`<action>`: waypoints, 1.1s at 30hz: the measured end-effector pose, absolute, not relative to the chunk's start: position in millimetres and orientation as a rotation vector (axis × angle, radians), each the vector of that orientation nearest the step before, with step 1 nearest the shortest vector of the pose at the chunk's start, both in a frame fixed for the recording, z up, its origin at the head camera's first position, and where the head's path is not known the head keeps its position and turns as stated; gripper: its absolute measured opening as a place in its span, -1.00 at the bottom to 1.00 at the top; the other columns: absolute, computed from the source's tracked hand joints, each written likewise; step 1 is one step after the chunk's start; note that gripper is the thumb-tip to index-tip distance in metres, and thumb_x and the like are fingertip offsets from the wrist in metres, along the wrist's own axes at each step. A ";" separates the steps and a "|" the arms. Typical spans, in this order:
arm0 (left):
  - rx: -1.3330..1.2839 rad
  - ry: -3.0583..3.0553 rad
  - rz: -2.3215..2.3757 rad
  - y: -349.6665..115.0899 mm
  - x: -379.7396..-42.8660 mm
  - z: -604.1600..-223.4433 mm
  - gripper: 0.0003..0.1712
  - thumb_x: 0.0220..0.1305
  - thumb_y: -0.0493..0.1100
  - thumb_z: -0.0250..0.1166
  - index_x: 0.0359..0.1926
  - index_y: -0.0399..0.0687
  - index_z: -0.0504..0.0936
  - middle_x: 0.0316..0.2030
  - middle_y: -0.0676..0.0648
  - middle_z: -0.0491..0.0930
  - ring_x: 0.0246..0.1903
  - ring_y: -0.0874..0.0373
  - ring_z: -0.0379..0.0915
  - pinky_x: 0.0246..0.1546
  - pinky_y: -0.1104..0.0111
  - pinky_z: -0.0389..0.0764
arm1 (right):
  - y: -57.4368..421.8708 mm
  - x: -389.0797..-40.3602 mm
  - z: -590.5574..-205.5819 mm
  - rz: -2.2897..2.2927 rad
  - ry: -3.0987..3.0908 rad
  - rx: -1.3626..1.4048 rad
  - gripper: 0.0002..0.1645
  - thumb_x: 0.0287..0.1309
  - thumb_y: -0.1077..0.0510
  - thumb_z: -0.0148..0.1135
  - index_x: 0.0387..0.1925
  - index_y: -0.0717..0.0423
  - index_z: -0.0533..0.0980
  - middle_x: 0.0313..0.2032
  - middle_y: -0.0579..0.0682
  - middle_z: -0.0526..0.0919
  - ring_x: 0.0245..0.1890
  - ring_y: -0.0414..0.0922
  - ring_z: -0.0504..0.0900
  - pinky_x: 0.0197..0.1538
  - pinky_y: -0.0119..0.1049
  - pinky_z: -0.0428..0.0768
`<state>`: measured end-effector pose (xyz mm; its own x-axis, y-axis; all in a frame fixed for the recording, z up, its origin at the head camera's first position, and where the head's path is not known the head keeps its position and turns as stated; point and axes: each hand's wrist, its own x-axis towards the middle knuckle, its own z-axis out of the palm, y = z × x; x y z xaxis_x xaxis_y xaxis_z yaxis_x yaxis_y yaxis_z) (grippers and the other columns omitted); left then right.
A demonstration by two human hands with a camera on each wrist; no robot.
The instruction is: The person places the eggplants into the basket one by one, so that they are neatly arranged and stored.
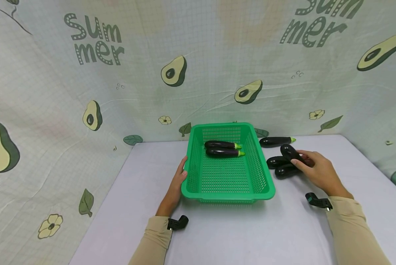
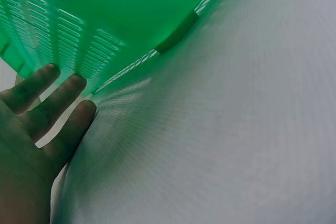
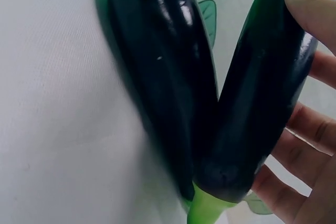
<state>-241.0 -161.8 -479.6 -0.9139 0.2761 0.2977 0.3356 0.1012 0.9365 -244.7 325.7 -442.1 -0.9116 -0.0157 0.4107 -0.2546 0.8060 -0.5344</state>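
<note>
In the head view my right hand point(image 1: 322, 173) grips a dark purple eggplant point(image 1: 289, 151), thumb on one side and fingers on the other. The right wrist view shows its green stem end point(image 3: 207, 205) pointing down, close against another eggplant point(image 3: 157, 61) on the table. Two eggplants lie below the held one: a rear one point(image 1: 276, 162) and a front one point(image 1: 285, 171). My left hand point(image 1: 174, 187) touches the left side of a green plastic basket point(image 1: 267, 194), its fingers fairly straight against the slotted wall. Inside the basket are two eggplants, a back one point(image 1: 220, 144) and a front one point(image 1: 222, 152).
One more eggplant point(image 1: 275, 142) lies at the table's back edge, right of the basket. The table point(image 1: 247, 235) has a white cover. Behind it hangs a cloth point(image 1: 204, 40) printed with avocados, and cloth also stands at both sides.
</note>
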 end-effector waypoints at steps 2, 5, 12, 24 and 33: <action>-0.635 -2.298 -1.966 -161.3 -240.8 -479.2 -0.35 0.56 0.04 -0.23 0.60 0.33 -0.07 0.55 0.08 -0.10 0.51 0.10 -0.24 0.41 -0.11 -0.17 | 325.7 -245.3 -441.7 0.864 -2.598 0.190 -0.34 0.34 -0.12 0.28 0.24 0.29 0.49 -0.06 0.34 0.58 -0.10 0.25 0.60 -0.11 0.08 0.51; -0.630 -2.304 -1.953 -160.8 -240.7 -478.9 -0.35 0.56 0.07 -0.22 0.60 0.36 -0.07 0.55 0.09 -0.10 0.51 0.11 -0.23 0.41 -0.11 -0.16 | 325.7 -245.6 -441.8 0.896 -2.600 0.170 -0.32 0.35 -0.13 0.26 0.26 0.28 0.47 -0.02 0.37 0.60 -0.08 0.30 0.61 -0.07 0.14 0.53; -0.628 -2.306 -1.966 -161.0 -241.7 -480.2 -0.34 0.56 0.07 -0.22 0.60 0.34 -0.09 0.56 0.08 -0.12 0.51 0.09 -0.26 0.41 -0.12 -0.18 | 325.8 -243.7 -442.4 0.937 -2.605 0.146 -0.32 0.34 -0.16 0.25 0.28 0.22 0.47 -0.01 0.41 0.62 -0.08 0.32 0.61 -0.12 0.16 0.54; -0.619 -2.287 -1.987 -160.0 -240.7 -477.4 -0.33 0.55 0.06 -0.21 0.61 0.26 -0.07 0.56 0.02 -0.11 0.51 0.07 -0.27 0.41 -0.14 -0.20 | 324.6 -243.8 -438.5 0.950 -2.610 0.080 -0.29 0.35 -0.21 0.21 0.27 0.24 0.48 -0.02 0.36 0.62 -0.07 0.24 0.58 -0.12 0.09 0.45; -0.617 -2.303 -1.972 -160.4 -240.5 -479.0 -0.33 0.56 0.05 -0.23 0.61 0.24 -0.08 0.57 0.01 -0.13 0.52 0.05 -0.30 0.41 -0.16 -0.24 | 323.7 -241.8 -435.2 0.970 -2.621 0.068 -0.26 0.37 -0.23 0.17 0.30 0.25 0.44 0.02 0.39 0.58 -0.05 0.27 0.56 -0.13 0.14 0.46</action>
